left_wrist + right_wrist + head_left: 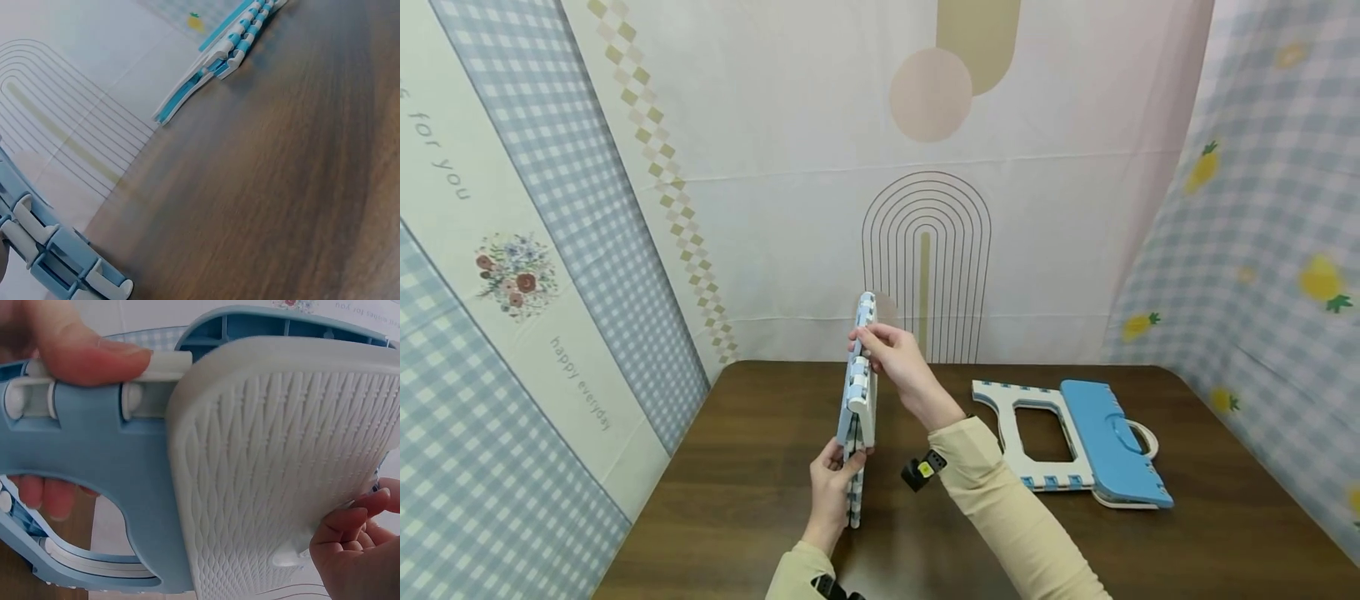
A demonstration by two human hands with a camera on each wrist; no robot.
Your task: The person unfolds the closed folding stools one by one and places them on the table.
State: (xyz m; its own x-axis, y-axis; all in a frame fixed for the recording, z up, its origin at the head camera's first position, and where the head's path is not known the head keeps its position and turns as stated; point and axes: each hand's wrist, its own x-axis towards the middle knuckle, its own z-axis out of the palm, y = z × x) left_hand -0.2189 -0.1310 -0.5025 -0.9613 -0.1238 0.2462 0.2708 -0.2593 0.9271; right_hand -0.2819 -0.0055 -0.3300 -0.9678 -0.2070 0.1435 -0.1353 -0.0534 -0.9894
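A folding step stool (pixel 859 392) of blue and white plastic is upright, folded and edge-on above the table. My left hand (pixel 830 492) grips its lower leg frame, thumb along the hinged edge; in the right wrist view the fingers pass behind the frame. Higher up, my right hand (pixel 897 362) pinches the edge of the seat part with curled fingers. A woven pattern covers the white seat panel (pixel 269 456) beside the right hand (pixel 359 550). In the left wrist view only a hinged edge of the stool (pixel 62 244) shows.
A second blue and white folding stool (pixel 1116 442) lies folded on the right of the brown wooden table (pixel 737 483), its loop handle (pixel 1147 435) to the right. Patterned cloths (pixel 775 233) hang behind the table and on both sides.
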